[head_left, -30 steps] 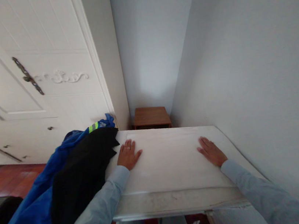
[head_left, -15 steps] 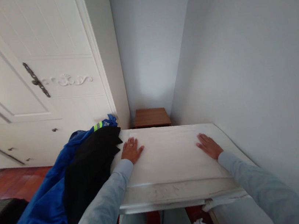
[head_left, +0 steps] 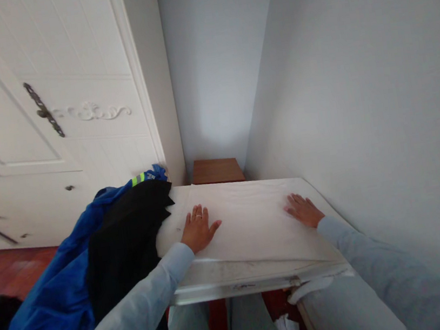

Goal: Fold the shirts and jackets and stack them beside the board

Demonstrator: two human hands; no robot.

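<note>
While the left hand (head_left: 199,229) and the right hand (head_left: 303,210) lie palm down, fingers extended and well apart, neither grips anything. Beneath them a thin white sheet (head_left: 249,226) rests on a white table (head_left: 237,288); whether it is paper or cloth is hard to tell. To its left, a black cloth (head_left: 124,244) lies over a blue garment (head_left: 53,319).

Judging by its state, the work is well along: the sheet is spread and mostly flat. What seems left is faint rippling toward the far side and the near edge, which runs askew to the table's front.

Half a second earlier that edge ran closer to parallel. The left hand has since shifted inward, away from the black cloth, so the hands are now nearer each other.
</note>
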